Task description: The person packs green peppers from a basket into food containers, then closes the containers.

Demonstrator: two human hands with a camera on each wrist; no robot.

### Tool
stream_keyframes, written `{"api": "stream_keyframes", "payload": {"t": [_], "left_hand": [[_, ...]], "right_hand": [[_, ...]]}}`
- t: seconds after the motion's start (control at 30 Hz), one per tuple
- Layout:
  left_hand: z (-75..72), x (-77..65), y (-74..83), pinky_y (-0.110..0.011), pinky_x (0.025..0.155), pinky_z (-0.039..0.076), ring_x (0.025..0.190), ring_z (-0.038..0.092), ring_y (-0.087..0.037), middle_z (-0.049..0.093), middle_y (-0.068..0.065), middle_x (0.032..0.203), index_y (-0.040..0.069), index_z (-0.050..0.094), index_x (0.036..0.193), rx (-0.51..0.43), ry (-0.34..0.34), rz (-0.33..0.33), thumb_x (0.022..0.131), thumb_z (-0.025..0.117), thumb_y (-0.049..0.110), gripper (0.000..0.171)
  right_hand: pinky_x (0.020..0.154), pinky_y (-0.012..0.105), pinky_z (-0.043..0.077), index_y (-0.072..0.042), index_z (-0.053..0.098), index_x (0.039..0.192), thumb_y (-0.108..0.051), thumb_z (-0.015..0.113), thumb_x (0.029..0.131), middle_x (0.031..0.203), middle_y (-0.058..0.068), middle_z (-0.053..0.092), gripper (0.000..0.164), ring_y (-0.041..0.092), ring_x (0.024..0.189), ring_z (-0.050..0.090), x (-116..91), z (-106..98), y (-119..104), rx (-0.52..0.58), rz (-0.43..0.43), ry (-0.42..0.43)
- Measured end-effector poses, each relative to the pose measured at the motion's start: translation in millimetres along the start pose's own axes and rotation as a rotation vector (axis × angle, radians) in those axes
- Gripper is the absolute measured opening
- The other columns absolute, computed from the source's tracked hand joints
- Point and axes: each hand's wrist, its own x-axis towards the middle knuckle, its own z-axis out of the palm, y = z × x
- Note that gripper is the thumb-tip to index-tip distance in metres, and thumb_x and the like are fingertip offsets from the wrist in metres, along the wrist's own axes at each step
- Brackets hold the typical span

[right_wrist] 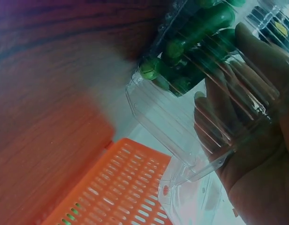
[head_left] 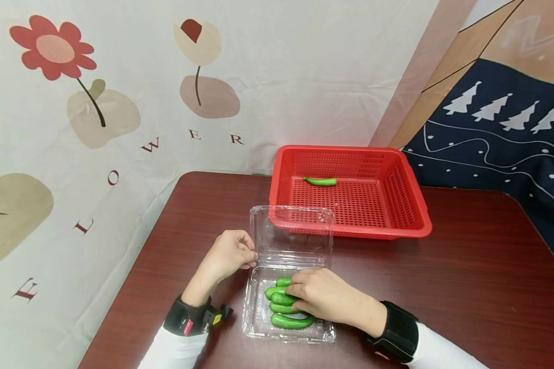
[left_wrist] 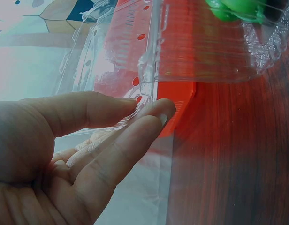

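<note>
Nearest, on the dark red-brown bench: green vegetables, at least five in sight, lying crosswise one behind another in the base of a clear plastic box. Over the right ends of the row, the right hand, with bent fingers touching; impossible to tell whether gripping any. In progress, by all appearances: packing the box, or straightening the row. Probably called for next: letting go gently without rolling anything, then reaching farther back. Beside the box, the left hand, nearly closed, pinching the plastic edge near the hinge between thumb and fingers, apparently for steadiness. Just beyond, raised open, the transparent lid, overlapping in view the front of a red slotted basket; contact unclear. Inside, toward the back left: one loose vegetable, the likely next pick. Farthest, behind the bench: a pale backdrop printed with flowers and letters.
</note>
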Motion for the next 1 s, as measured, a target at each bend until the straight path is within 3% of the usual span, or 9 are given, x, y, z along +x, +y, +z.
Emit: {"api": "stream_keyframes", "payload": {"t": [0.47,0.73,1.0], "left_hand": [[0.9,-0.5,2.1,-0.038,0.065,0.066,0.064,0.071,-0.019,0.074,-0.014,0.074,-0.003,0.06,0.084,0.004,0.009,-0.011,0.083,0.074,-0.013,0.017],[1.0,-0.4,1.0,-0.041,0.067,0.067,0.064,0.072,-0.02,0.074,-0.013,0.073,-0.003,0.06,0.084,0.001,0.013,-0.01,0.083,0.074,-0.013,0.017],[1.0,0.3,0.1,-0.039,0.066,0.067,0.064,0.072,-0.02,0.074,-0.015,0.074,-0.003,0.06,0.084,-0.001,0.013,-0.006,0.083,0.074,-0.013,0.018]], "right_hand": [[0.075,0.022,0.06,-0.017,0.078,0.098,-0.034,0.083,0.091,0.095,-0.008,0.071,0.019,0.006,0.087,0.067,1,-22,3,0.005,-0.014,0.066],[0.078,0.023,0.06,-0.015,0.077,0.102,-0.035,0.083,0.09,0.097,-0.006,0.07,0.023,0.008,0.088,0.067,5,-49,13,-0.002,-0.053,0.142],[0.083,0.031,0.062,-0.014,0.078,0.106,-0.036,0.083,0.09,0.103,-0.004,0.073,0.028,0.011,0.096,0.069,8,-84,27,0.021,0.02,0.167]]}}
